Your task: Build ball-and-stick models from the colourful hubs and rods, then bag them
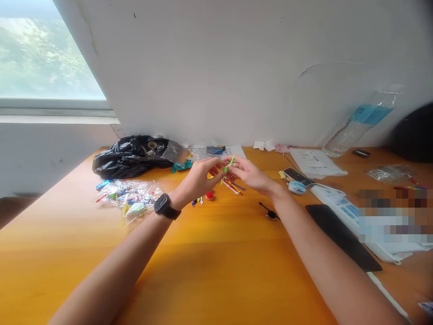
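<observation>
Head view: left hand and right hand meet over the table, fingertips pinched narrow on a green piece; piece sits between the two hands, its stick end angled up; coloured arrows just below the hands, red cap beside them on the table; black arrow near the right forearm; clear bag of parts lies left, black bag behind it.
</observation>
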Action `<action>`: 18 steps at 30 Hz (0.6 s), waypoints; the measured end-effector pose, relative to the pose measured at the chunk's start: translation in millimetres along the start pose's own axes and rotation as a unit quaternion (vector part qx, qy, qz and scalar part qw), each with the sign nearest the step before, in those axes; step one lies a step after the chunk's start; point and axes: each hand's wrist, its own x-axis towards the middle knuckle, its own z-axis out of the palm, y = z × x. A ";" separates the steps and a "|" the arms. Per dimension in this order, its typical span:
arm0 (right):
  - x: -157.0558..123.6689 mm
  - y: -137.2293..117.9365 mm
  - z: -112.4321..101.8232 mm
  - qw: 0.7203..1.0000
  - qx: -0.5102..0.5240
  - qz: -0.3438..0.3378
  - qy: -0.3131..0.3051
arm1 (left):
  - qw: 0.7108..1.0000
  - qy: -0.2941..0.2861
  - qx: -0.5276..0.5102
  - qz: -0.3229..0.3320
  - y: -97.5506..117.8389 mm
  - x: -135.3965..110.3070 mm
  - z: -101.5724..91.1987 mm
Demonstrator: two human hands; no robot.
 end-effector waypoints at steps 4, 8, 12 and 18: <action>0.9 8.6 3.3 1.000 0.018 -0.006 -0.004 | 1.000 -0.004 0.009 -0.003 -4.2 -1.0 2.8; 2.2 17.2 6.8 1.000 -0.019 0.008 -0.010 | 1.000 -0.027 -0.007 -0.009 -3.5 -3.4 8.0; 5.4 29.7 5.7 0.990 -0.137 0.016 0.018 | 0.997 -0.053 0.008 -0.048 -3.6 -7.6 13.6; 10.2 56.6 -13.1 0.933 -0.349 0.079 0.036 | 0.988 -0.104 0.093 -0.061 -16.3 -18.5 31.6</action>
